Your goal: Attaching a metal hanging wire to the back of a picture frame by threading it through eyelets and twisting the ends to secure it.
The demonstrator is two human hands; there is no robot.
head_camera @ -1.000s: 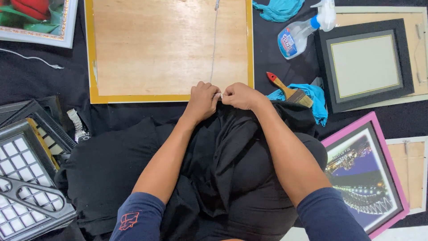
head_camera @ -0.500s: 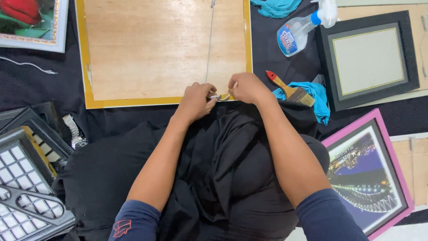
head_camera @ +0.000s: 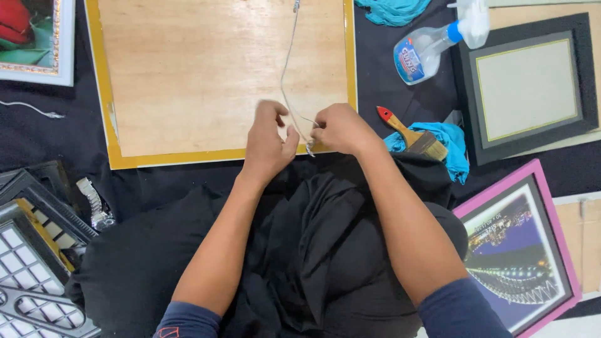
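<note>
A picture frame lies face down, its pale wooden back board (head_camera: pixel 200 75) edged by a yellow border. A thin wire (head_camera: pixel 287 69) runs down the board from the top edge to my hands. My right hand (head_camera: pixel 338 128) pinches the wire's lower end near the frame's bottom edge. My left hand (head_camera: pixel 268 141) is beside it with thumb and fingers closed around the wire, its motion blurred. Both hands sit over the lower right part of the board, above my black-clothed lap.
A paintbrush with a red-tipped handle (head_camera: pixel 410 131) rests on a teal cloth (head_camera: pixel 447 147) to the right. A spray bottle (head_camera: pixel 435 40), a black frame (head_camera: pixel 529 87) and a pink-framed picture (head_camera: pixel 519 250) lie further right. Dark frames (head_camera: pixel 31 250) are stacked at left.
Both hands have moved up from the frame's bottom edge onto the board. The wire, pinched between them, now bends toward my hands.
</note>
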